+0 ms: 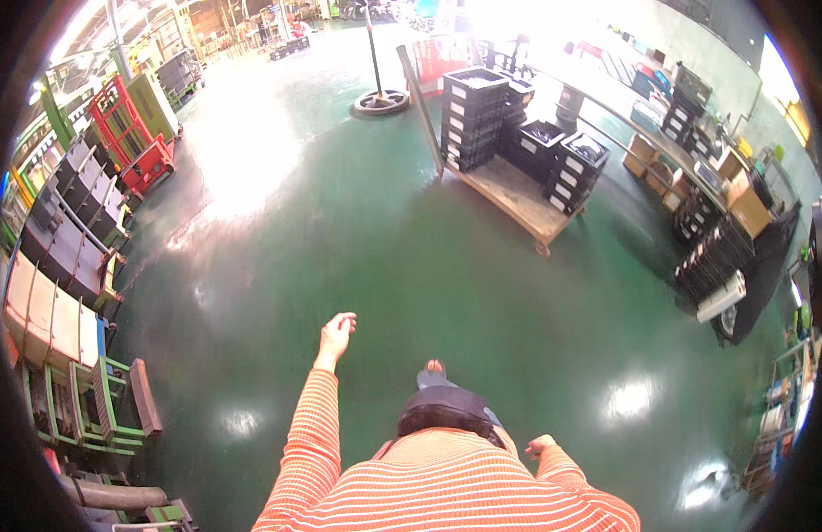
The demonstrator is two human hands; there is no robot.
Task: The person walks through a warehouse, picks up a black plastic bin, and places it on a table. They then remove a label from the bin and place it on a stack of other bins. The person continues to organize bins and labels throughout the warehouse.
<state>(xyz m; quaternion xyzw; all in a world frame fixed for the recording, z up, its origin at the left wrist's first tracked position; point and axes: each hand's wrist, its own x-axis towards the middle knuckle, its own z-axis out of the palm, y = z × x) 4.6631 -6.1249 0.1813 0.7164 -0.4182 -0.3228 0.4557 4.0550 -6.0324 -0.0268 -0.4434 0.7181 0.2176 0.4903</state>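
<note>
Left of the wooden pallet cart (pixel 517 199): one red hand truck (pixel 127 137), grey metal bins (pixel 74 222) stacked along the wall. Left hand (pixel 336 335) swung out over the green floor (pixel 384 266), fingers loosely open, holding nothing. Right hand (pixel 540 445) by the hip, loosely curled, empty. Cart stood well ahead of both hands, carrying several stacks of black crates (pixel 477 115). Right of cart: cardboard boxes (pixel 748 208) under a long bench (pixel 624 111). Glossy floor, big workshop hall.
</note>
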